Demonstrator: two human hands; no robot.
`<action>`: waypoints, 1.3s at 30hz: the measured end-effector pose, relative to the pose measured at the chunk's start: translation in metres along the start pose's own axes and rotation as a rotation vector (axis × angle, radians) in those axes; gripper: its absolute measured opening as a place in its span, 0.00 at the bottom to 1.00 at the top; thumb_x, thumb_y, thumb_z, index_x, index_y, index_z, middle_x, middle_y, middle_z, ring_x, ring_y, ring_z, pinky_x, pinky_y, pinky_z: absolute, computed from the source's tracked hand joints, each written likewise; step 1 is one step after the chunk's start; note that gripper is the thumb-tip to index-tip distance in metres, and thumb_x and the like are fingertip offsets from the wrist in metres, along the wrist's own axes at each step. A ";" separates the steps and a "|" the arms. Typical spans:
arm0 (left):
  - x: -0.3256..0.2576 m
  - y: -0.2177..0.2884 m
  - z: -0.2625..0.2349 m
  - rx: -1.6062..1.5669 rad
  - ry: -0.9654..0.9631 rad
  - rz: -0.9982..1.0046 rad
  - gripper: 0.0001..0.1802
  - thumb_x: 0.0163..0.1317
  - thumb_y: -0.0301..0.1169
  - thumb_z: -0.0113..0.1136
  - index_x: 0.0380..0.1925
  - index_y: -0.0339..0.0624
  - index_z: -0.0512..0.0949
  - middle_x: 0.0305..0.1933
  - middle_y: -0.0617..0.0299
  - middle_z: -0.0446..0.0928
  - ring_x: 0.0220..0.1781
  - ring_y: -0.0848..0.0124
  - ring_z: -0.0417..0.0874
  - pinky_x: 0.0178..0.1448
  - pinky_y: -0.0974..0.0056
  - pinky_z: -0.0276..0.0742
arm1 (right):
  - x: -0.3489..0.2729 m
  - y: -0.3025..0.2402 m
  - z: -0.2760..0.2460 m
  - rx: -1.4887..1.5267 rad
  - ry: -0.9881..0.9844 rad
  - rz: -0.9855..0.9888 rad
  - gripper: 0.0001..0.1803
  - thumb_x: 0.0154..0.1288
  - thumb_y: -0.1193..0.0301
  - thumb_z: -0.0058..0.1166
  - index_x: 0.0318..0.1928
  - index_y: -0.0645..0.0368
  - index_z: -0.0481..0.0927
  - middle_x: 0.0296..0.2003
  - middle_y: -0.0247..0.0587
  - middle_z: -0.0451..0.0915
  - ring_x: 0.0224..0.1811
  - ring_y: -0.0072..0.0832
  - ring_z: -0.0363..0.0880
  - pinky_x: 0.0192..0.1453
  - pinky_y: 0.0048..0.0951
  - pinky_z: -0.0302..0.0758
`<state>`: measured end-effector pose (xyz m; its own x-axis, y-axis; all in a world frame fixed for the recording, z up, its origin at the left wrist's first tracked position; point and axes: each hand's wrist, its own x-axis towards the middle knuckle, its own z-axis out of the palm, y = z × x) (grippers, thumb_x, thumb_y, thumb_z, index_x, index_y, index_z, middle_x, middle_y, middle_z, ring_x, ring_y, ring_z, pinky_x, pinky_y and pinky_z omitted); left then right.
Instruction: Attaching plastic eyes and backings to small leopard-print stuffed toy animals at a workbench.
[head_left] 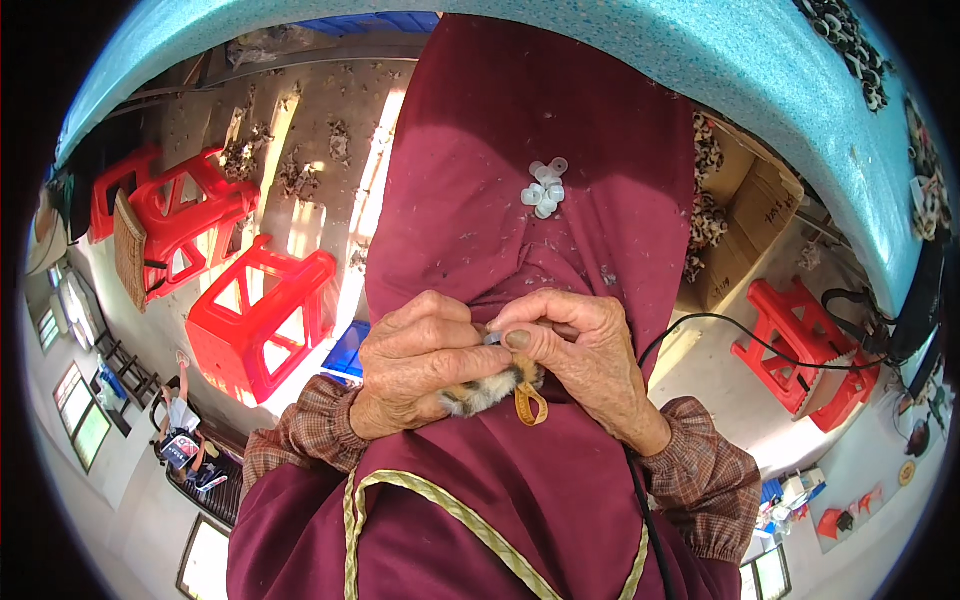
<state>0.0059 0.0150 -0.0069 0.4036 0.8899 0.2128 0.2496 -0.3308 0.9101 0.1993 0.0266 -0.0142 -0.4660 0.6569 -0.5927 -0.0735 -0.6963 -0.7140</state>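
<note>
The head view looks down on a small tuft of tan and cream fur with a looped ochre cord (497, 390) hanging from it, pinched between both hands over the person's lap, just below the middle of the maroon cloth apron (520, 130) that covers the knees. The left hand (420, 365) is closed around the tuft, fingers curled over it from the left; the right hand (590, 355) is closed too, thumb and forefinger pressed together on a small grey piece at the top of the tuft, touching the left hand's fingers. Both wrists come out of brown checked cuffs. Higher on the apron, well apart from the hands, lies a cluster of small translucent white plastic rings (545, 187), with pale specks scattered over the cloth. A braided straw-coloured strap (440, 505) curves across the apron's lower part, and a thin black cable (740, 335) runs off to the right. On the floor to the left stand red plastic stools (260, 310); to the right are a brown cardboard box (745, 225) and another red stool (800, 355). A turquoise bench edge (700, 50) arcs along the top.
</note>
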 end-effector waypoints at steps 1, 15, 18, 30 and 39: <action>0.000 0.000 0.000 0.014 0.007 0.002 0.20 0.34 0.27 0.66 0.35 0.37 0.83 0.30 0.60 0.75 0.31 0.65 0.76 0.33 0.64 0.75 | -0.001 -0.001 0.000 -0.044 0.006 -0.015 0.09 0.65 0.70 0.56 0.38 0.65 0.82 0.23 0.28 0.78 0.25 0.11 0.71 0.27 0.15 0.67; -0.004 0.000 0.016 -0.038 0.094 -0.341 0.20 0.47 0.32 0.69 0.41 0.34 0.79 0.35 0.54 0.80 0.34 0.64 0.82 0.37 0.65 0.77 | -0.002 0.001 -0.004 0.107 0.072 0.005 0.06 0.62 0.79 0.56 0.39 0.67 0.76 0.28 0.35 0.80 0.34 0.18 0.79 0.37 0.17 0.75; 0.001 0.003 0.015 -0.004 0.095 -0.366 0.17 0.47 0.28 0.67 0.39 0.35 0.80 0.32 0.55 0.80 0.32 0.65 0.82 0.36 0.65 0.77 | -0.004 0.001 -0.007 0.138 0.030 0.027 0.08 0.62 0.81 0.56 0.40 0.67 0.73 0.30 0.35 0.79 0.36 0.19 0.79 0.40 0.19 0.77; 0.000 -0.007 0.025 0.098 0.068 -0.319 0.12 0.47 0.21 0.61 0.35 0.36 0.79 0.25 0.57 0.76 0.25 0.65 0.79 0.28 0.65 0.73 | -0.002 0.003 -0.015 0.234 -0.057 0.069 0.09 0.58 0.87 0.55 0.39 0.66 0.74 0.34 0.37 0.79 0.37 0.20 0.80 0.43 0.19 0.79; 0.013 -0.013 0.016 -0.573 0.052 -0.863 0.11 0.56 0.25 0.62 0.40 0.36 0.78 0.33 0.62 0.78 0.34 0.72 0.80 0.38 0.69 0.77 | 0.013 0.007 -0.026 0.172 0.027 -0.040 0.09 0.59 0.84 0.56 0.40 0.63 0.74 0.34 0.33 0.79 0.38 0.16 0.77 0.45 0.17 0.76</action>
<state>0.0217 0.0256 -0.0218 0.2446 0.7703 -0.5889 -0.0260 0.6123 0.7902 0.2162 0.0376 -0.0367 -0.4357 0.6914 -0.5763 -0.2422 -0.7067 -0.6648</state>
